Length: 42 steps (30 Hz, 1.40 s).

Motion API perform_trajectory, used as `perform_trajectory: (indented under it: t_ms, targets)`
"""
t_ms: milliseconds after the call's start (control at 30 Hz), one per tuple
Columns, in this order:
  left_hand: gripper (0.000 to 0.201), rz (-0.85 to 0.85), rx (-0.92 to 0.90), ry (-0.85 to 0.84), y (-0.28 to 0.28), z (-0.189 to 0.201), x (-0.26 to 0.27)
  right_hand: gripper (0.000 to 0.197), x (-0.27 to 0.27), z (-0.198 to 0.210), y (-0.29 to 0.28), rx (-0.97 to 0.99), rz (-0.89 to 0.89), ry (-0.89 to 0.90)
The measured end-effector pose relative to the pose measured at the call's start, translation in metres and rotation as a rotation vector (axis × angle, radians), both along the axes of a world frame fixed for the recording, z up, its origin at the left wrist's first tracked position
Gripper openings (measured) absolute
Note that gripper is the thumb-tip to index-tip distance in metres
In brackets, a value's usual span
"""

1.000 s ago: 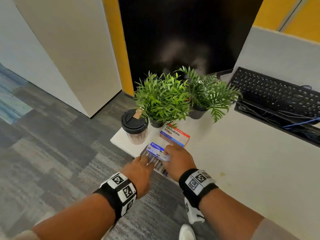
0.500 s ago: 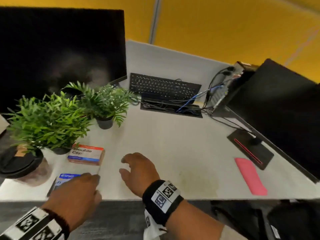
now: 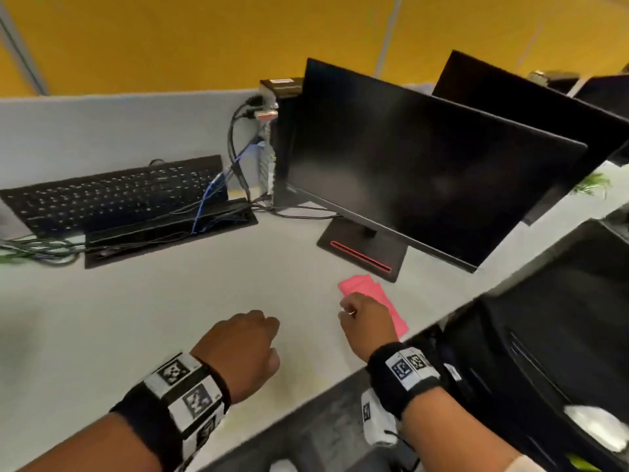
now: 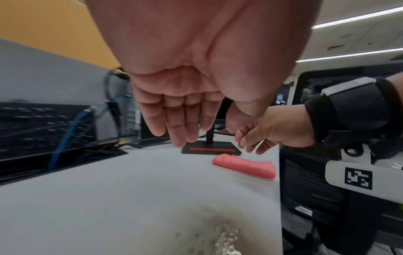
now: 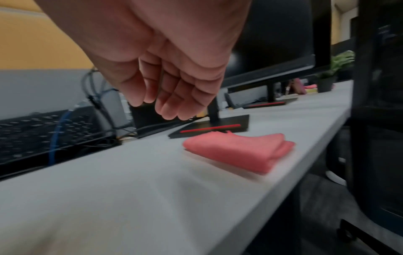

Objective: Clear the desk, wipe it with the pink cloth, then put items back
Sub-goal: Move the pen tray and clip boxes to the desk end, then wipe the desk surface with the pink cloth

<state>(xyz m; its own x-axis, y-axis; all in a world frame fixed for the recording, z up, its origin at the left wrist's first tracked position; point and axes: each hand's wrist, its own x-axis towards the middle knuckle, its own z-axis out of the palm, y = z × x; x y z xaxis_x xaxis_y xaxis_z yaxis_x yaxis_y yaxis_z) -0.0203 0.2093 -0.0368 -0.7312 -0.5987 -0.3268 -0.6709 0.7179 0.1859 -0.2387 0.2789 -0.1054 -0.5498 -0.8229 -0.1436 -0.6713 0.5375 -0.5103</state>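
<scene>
While it hangs just above the near end of the pink cloth [image 3: 377,294], the right hand [image 3: 366,321] holds nothing, its fingers loosely curled and apart from the fabric. The folded cloth lies flat on the worktop [image 3: 204,301], by its front edge. Beyond it stands the monitor base [image 3: 364,250]. To the left, the left hand [image 3: 241,352] hovers empty, fingers relaxed, pointing down.
</scene>
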Motion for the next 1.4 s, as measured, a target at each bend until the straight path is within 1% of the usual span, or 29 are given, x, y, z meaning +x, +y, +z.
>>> perform_trajectory:
  t_ms: [100, 133, 200, 267, 333, 400, 467, 500, 567, 600, 633, 700, 733, 767, 800, 833, 867, 933, 1000, 1033, 1067, 1100, 1133, 1167, 1200, 1300, 1400]
  targets:
    - [0.043, -0.097, 0.061, -0.036, -0.007, -0.016, -0.068, 0.006, -0.039, -0.02, 0.006, 0.055, -0.084, -0.019]
    - [0.043, -0.126, 0.072, -0.041, -0.009, -0.022, -0.089, 0.007, -0.049, -0.025, 0.007, 0.075, -0.105, -0.024]
    - [0.043, -0.158, 0.094, -0.041, -0.016, -0.034, -0.127, 0.018, -0.068, -0.034, 0.008, 0.107, -0.142, -0.042]
    - [0.043, -0.14, 0.129, -0.045, -0.025, -0.047, -0.157, 0.027, -0.083, -0.042, 0.009, 0.143, -0.182, -0.026]
    - [0.045, -0.101, 0.148, -0.048, -0.034, -0.061, -0.181, 0.03, -0.095, -0.049, 0.011, 0.21, -0.274, 0.018]
    - [0.045, -0.052, 0.179, -0.045, -0.041, -0.073, -0.197, 0.036, -0.104, -0.057, 0.014, 0.297, -0.344, 0.0]
    - [0.043, -0.034, 0.204, -0.047, -0.043, -0.082, -0.204, 0.04, -0.107, -0.061, 0.015, 0.333, -0.384, -0.101]
    - [0.041, -0.032, 0.226, -0.048, -0.042, -0.086, -0.206, 0.035, -0.108, -0.061, 0.014, 0.314, -0.413, -0.162]
    - [0.033, 0.015, 0.33, -0.023, -0.038, -0.092, -0.209, 0.017, -0.108, -0.058, 0.014, 0.198, -0.461, -0.251]
    - [0.027, 0.085, 0.439, 0.025, -0.036, -0.093, -0.21, 0.014, -0.107, -0.057, 0.014, 0.119, -0.464, -0.283]
    - [0.025, 0.198, 0.601, 0.106, -0.033, -0.093, -0.211, 0.02, -0.103, -0.053, 0.013, 0.028, -0.463, -0.309]
    - [0.03, 0.455, 0.966, 0.29, -0.027, -0.086, -0.216, 0.032, -0.09, -0.04, 0.009, -0.169, -0.472, -0.351]
    - [0.033, 0.561, 1.111, 0.366, -0.024, -0.081, -0.219, 0.032, -0.083, -0.033, 0.007, -0.25, -0.461, -0.365]
    - [0.032, 0.635, 1.2, 0.429, -0.023, -0.076, -0.221, 0.027, -0.075, -0.026, 0.004, -0.293, -0.435, -0.387]
    - [0.03, 0.681, 1.247, 0.484, -0.023, -0.071, -0.222, 0.022, -0.07, -0.021, 0.004, -0.327, -0.39, -0.407]
    - [0.029, 0.719, 1.265, 0.532, -0.025, -0.069, -0.221, 0.019, -0.067, -0.018, 0.004, -0.351, -0.341, -0.433]
    - [0.027, 0.748, 1.269, 0.563, -0.028, -0.066, -0.219, 0.023, -0.066, -0.018, 0.005, -0.377, -0.305, -0.463]
    - [0.024, 0.764, 1.282, 0.581, -0.036, -0.066, -0.211, 0.033, -0.07, -0.021, 0.009, -0.434, -0.299, -0.569]
    - [0.023, 0.736, 1.303, 0.588, -0.042, -0.067, -0.202, 0.037, -0.073, -0.022, 0.01, -0.537, -0.412, -0.736]
    - [0.023, 0.708, 1.318, 0.591, -0.044, -0.067, -0.197, 0.038, -0.074, -0.022, 0.008, -0.573, -0.494, -0.857]
    - [0.024, 0.672, 1.336, 0.593, -0.046, -0.066, -0.193, 0.039, -0.075, -0.021, 0.005, -0.588, -0.552, -1.021]
    - [0.025, 0.635, 1.352, 0.591, -0.047, -0.066, -0.19, 0.038, -0.075, -0.019, 0.002, -0.575, -0.564, -1.206]
    - [0.027, 0.603, 1.372, 0.589, -0.048, -0.065, -0.187, 0.039, -0.076, -0.018, 0.0, -0.554, -0.537, -1.36]
    - [0.031, 0.59, 1.391, 0.589, -0.05, -0.064, -0.184, 0.039, -0.078, -0.017, -0.002, -0.545, -0.501, -1.443]
    - [0.036, 0.599, 1.418, 0.591, -0.051, -0.062, -0.182, 0.039, -0.08, -0.018, -0.005, -0.549, -0.478, -1.456]
    - [0.044, 0.673, 1.53, 0.637, -0.058, -0.055, -0.177, 0.027, -0.087, -0.018, -0.015, -0.551, -0.453, -1.31]
    - [0.035, 0.624, 1.546, 0.764, -0.065, -0.045, -0.172, 0.024, -0.085, -0.012, -0.027, -0.53, -0.448, -1.267]
